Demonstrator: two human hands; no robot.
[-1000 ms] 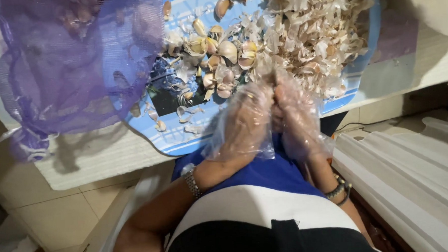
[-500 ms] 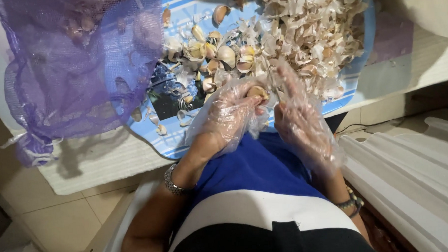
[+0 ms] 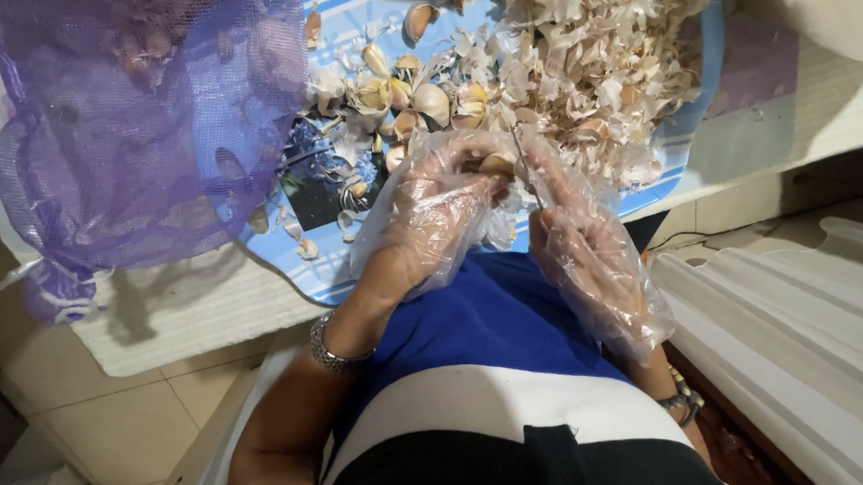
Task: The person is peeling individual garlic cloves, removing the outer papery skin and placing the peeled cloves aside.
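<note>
My left hand (image 3: 430, 209) has drawn closer — fingers clamped on a garlic clove (image 3: 497, 164); right hand (image 3: 585, 256), fingers pinching a thin blade (image 3: 522, 161), should peel shallowly.

The clove (image 3: 498, 164) sits mostly buried under the left hand (image 3: 430, 214), and crinkled clear glove film blurs both sets of fingers. A thin blade (image 3: 525, 167) runs from the right hand (image 3: 585, 256), its handle lost in the palm. The purple mesh bag (image 3: 131, 129) veils its contents and runs off the top edge. The blue tray (image 3: 682, 162) hides under husks (image 3: 588, 65).
</note>
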